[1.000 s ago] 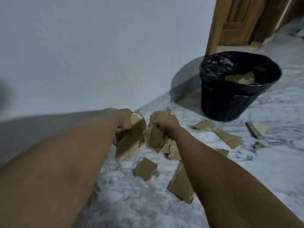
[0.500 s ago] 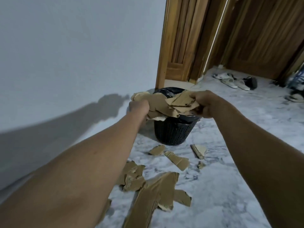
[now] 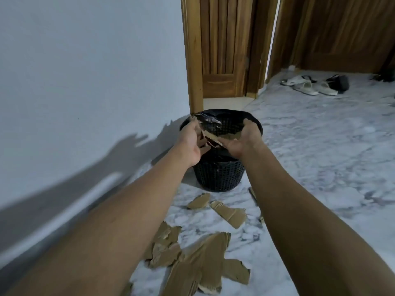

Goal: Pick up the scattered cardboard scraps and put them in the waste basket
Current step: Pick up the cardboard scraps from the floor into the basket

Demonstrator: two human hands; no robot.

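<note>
A black mesh waste basket (image 3: 218,176) with a black liner stands on the marble floor by the wall. Both my hands hover over its mouth. My left hand (image 3: 190,144) is at the left rim with fingers spread, and my right hand (image 3: 241,139) is at the right rim, palm turned up and open. Torn cardboard scraps (image 3: 210,138) are loose between the two hands, slipping down into the basket. More scraps lie on the floor in front: two small ones (image 3: 198,201) (image 3: 229,213) and a big torn sheet (image 3: 198,263) near my arms.
A pale wall (image 3: 85,71) runs along the left. Behind the basket are a wooden door frame (image 3: 193,60) and wooden doors. White sandals (image 3: 305,84) and a dark shoe (image 3: 339,82) lie at the far right. Open marble floor (image 3: 320,157) spreads to the right.
I carried two handfuls of scraps from the floor up over the basket. Both hands have now opened and the scraps are dropping in.
</note>
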